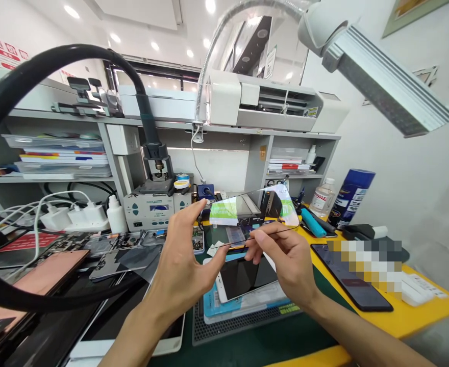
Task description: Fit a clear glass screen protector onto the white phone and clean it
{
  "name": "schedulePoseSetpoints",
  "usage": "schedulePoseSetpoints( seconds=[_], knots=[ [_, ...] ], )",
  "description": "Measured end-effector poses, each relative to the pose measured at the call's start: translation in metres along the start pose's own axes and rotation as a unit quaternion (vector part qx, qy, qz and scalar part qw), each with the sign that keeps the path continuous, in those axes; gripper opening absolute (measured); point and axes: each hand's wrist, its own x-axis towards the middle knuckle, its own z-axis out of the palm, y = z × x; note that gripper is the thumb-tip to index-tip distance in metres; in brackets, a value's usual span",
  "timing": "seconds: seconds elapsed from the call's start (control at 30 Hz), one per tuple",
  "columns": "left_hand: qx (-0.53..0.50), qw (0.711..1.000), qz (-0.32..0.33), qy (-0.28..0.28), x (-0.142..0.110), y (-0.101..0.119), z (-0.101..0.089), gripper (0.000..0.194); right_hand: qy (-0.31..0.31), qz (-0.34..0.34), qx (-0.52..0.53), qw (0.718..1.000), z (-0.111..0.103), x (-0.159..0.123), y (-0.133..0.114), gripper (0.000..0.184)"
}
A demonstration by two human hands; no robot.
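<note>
Both my hands hold a thin clear glass screen protector (255, 211) flat in the air above the bench. My left hand (186, 255) grips its left end between thumb and raised fingers. My right hand (285, 260) pinches its near edge with fingertips pressed together. A green tab sticks to the protector's left part. Below my hands a white smartphone (243, 278) lies face up, its dark screen showing, on a blue sheet over a black mat (232, 321).
A soldering station (153, 209) and chargers stand behind, shelves above. A dark phone (350, 278), a blue spray can (352, 199) and a clear bottle (322, 199) sit on the yellow bench at right. Phone parts cover the left. A lamp (377, 71) hangs overhead.
</note>
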Motion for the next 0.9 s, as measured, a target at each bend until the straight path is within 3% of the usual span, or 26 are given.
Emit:
schedulePoseSetpoints(
  seconds=[0.9],
  knots=[
    [-0.015, 0.999, 0.049, 0.002, 0.001, 0.0, -0.002, 0.074, 0.004, 0.018, 0.029, 0.999, -0.006, 0.002, 0.011, 0.022]
  ],
)
